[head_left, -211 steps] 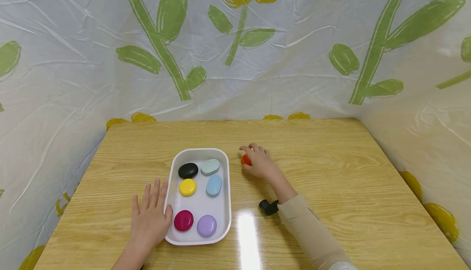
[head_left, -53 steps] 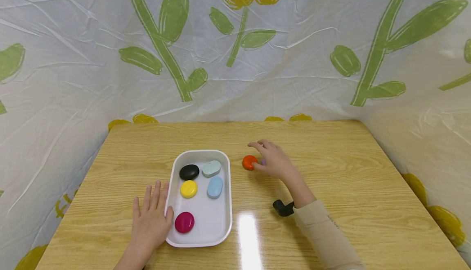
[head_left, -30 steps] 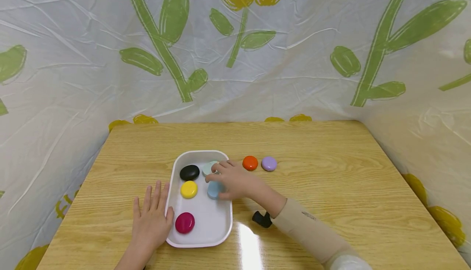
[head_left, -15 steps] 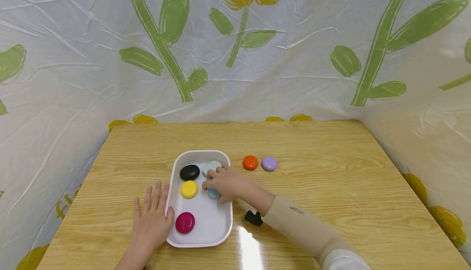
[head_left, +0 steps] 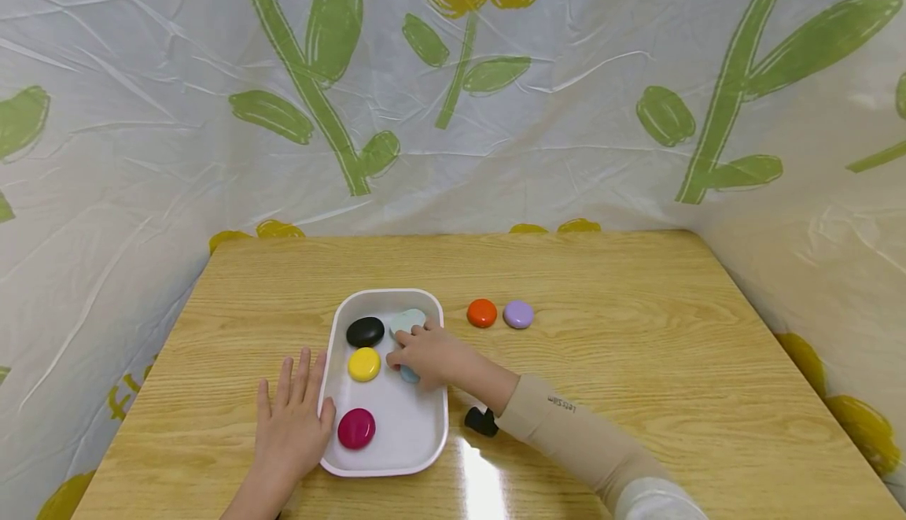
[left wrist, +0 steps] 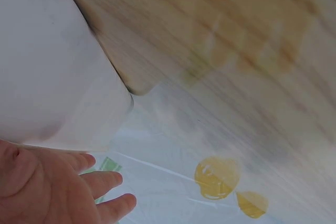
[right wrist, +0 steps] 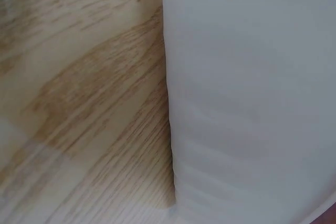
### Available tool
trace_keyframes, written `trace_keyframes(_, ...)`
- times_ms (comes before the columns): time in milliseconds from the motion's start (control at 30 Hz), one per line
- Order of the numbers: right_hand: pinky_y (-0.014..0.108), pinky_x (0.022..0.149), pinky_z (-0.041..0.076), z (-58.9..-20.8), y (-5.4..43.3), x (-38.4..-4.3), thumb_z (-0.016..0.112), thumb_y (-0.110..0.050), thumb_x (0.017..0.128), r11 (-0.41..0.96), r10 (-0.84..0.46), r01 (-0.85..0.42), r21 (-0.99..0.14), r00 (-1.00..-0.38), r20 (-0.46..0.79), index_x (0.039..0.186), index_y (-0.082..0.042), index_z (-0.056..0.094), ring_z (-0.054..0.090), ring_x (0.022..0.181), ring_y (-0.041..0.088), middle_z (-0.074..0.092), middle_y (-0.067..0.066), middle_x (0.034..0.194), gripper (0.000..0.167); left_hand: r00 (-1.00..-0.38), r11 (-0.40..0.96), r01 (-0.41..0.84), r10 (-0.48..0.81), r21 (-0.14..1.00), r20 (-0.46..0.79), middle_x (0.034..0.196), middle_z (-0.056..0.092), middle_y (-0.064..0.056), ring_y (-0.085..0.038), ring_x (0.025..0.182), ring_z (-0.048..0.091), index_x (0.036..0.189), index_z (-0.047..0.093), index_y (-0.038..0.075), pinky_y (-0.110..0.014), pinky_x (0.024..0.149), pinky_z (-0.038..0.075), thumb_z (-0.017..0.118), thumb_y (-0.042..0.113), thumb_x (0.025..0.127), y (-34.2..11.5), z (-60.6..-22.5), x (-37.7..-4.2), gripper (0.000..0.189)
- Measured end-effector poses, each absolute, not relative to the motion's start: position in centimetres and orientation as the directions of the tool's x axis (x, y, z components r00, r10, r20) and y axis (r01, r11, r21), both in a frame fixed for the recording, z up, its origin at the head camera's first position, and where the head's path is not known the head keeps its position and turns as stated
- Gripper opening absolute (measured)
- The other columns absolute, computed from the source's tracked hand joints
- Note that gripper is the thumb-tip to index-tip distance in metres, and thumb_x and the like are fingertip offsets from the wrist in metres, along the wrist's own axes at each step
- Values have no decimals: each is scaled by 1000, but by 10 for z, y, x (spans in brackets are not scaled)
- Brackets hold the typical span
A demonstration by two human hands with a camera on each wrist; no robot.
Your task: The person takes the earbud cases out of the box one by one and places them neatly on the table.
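Note:
A white rectangular tray (head_left: 396,445) stands on the table. Its left rim touches my left hand (head_left: 292,424), which lies with fingers straight and spread; the left wrist view shows those fingers against the tray wall (left wrist: 58,66). Inside the tray, my right hand (head_left: 442,356) curls its fingers and thumb round a light blue oval pebble (head_left: 408,375), mostly covered by the hand. Just behind is a pale mint pebble (head_left: 406,320), partly hidden by the fingers. Black (head_left: 365,332), yellow (head_left: 364,364) and crimson (head_left: 356,429) pebbles lie along the tray's left side. The right wrist view shows only tray wall (right wrist: 247,98) and table.
On the wooden table (head_left: 623,331), an orange-red pebble (head_left: 482,313) and a lilac pebble (head_left: 519,315) sit side by side, right of the tray. A black device (head_left: 481,422) shows under the right wrist. Flower-patterned sheeting (head_left: 538,142) encloses the back and sides.
The lilac pebble has gone from the tray to beside the orange-red one, where the right hand released it. That hand then moved left into the tray onto the light blue pebble. Left hand stays put.

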State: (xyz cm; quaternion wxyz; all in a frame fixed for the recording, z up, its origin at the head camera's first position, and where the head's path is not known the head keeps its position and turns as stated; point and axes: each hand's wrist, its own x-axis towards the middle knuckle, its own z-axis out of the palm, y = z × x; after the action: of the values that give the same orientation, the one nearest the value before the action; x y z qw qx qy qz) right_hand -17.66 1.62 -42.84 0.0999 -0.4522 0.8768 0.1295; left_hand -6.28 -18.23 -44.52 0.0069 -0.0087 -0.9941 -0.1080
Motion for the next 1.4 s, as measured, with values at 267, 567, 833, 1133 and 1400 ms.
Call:
trace_keyframes(267, 32, 84, 38, -425, 20, -175, 71, -32, 77, 537, -810, -835, 125, -551, -199, 107, -34, 57, 48, 93, 18, 49, -2, 115, 33, -1000, 977, 21, 19, 211, 10, 150, 16, -19, -39, 136, 8, 144, 24, 5, -61, 106, 3, 43, 26, 92, -182, -446, -63, 59)
trace_keyframes(567, 38, 90, 38, -399, 45, -179, 69, -26, 75, 596, -800, -801, -63, -599, 49, 111, -28, 57, 45, 96, 21, 47, 3, 111, 38, -1000, 978, 24, 23, 207, 10, 150, 16, -19, -39, 136, 8, 144, 23, 5, -61, 106, 3, 43, 26, 92, -182, -446, -63, 59)
trace_keyframes(833, 48, 87, 39, -384, 92, -196, 71, -19, 74, 699, -646, -676, -233, -737, 201, 111, -21, 59, 47, 96, 29, 48, 8, 109, 38, -1000, 978, 24, 22, 208, 10, 150, 16, -19, -40, 136, 8, 144, 23, 5, -61, 106, 3, 43, 26, 92, -183, -445, -63, 60)
trace_keyframes(1133, 55, 85, 37, -392, 153, -213, 70, -18, 72, 836, -415, -448, -318, -894, 169, 110, -17, 60, 46, 98, 36, 47, 15, 113, 39, -1000, 977, 17, 16, 211, 6, 150, 16, -19, -39, 136, 7, 145, 23, 6, -61, 106, 3, 43, 26, 92, -184, -445, -64, 60)
trace_keyframes(1400, 58, 83, 35, -413, 197, -222, 73, -19, 74, 884, -285, -299, -359, -954, 93, 111, -11, 58, 46, 97, 41, 47, 21, 110, 41, -1000, 975, 16, 15, 223, 7, 150, 16, -20, -40, 136, 7, 144, 24, 6, -61, 106, 3, 43, 27, 92, -184, -446, -64, 60)
